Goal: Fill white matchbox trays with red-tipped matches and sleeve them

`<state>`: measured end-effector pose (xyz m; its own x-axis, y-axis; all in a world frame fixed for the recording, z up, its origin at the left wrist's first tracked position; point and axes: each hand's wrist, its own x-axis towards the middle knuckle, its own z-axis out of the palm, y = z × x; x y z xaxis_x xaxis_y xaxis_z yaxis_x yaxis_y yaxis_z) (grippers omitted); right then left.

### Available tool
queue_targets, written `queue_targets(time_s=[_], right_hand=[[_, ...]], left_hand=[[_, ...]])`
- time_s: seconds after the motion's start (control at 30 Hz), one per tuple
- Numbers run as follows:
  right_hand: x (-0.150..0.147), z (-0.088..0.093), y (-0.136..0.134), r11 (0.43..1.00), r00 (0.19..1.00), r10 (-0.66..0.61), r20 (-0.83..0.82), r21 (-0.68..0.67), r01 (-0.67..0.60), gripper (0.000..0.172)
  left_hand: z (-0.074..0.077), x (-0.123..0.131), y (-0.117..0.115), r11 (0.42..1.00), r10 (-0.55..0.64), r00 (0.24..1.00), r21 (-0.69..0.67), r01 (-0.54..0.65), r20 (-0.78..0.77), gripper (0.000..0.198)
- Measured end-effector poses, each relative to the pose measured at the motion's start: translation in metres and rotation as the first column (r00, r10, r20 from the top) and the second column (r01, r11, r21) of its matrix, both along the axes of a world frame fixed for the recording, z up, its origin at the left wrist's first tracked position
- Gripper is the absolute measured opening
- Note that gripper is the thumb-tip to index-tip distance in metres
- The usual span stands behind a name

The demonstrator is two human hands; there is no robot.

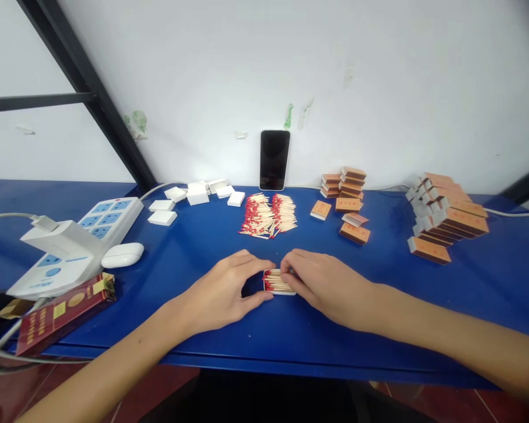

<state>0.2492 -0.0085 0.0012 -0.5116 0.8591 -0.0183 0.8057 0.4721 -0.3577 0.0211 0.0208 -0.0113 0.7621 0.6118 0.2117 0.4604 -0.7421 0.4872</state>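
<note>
A small white matchbox tray (284,292) full of red-tipped matches (277,281) lies on the blue table near its front edge. My left hand (223,291) grips the tray's left end between thumb and forefinger. Over the right end, the curled fingers of my right hand (320,285) touch the matches; whatever may be between the fingertips is hidden. Behind the tray, loose matches (258,216) lie in two side-by-side piles, red heads mostly to the left.
White trays (197,194) lie scattered at the back left. Orange matchbox sleeves (350,204) sit at the back right, beside a larger stack of matchboxes (454,214). A phone (274,160) leans on the wall. A power strip (110,220), earbud case (122,255) and red box (66,311) occupy the left.
</note>
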Motion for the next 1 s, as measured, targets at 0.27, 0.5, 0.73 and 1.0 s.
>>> queue_targets(time_s=[0.27,0.5,0.73,1.0], right_hand=[[0.012,0.005,0.006,0.987,0.945,-0.074,-0.319,-0.156,0.025,0.019],[0.011,-0.006,0.008,0.997,0.963,0.002,-0.271,-0.079,-0.024,0.023],[0.020,-0.013,0.000,0.981,0.989,0.059,-0.133,0.191,-0.033,0.027],[0.103,-0.024,0.005,0.791,0.884,-0.342,0.317,0.605,0.090,0.032]], left_hand=[[-0.010,-0.003,0.005,0.994,-0.057,0.995,0.101,0.049,0.083,0.037],[-0.010,-0.002,0.000,0.940,-0.126,0.992,0.315,0.129,-0.028,0.030],[-0.008,-0.004,-0.003,0.900,-0.091,0.983,0.410,0.149,-0.157,0.037],[0.001,0.002,-0.002,0.901,-0.068,0.936,0.383,0.206,-0.345,0.040]])
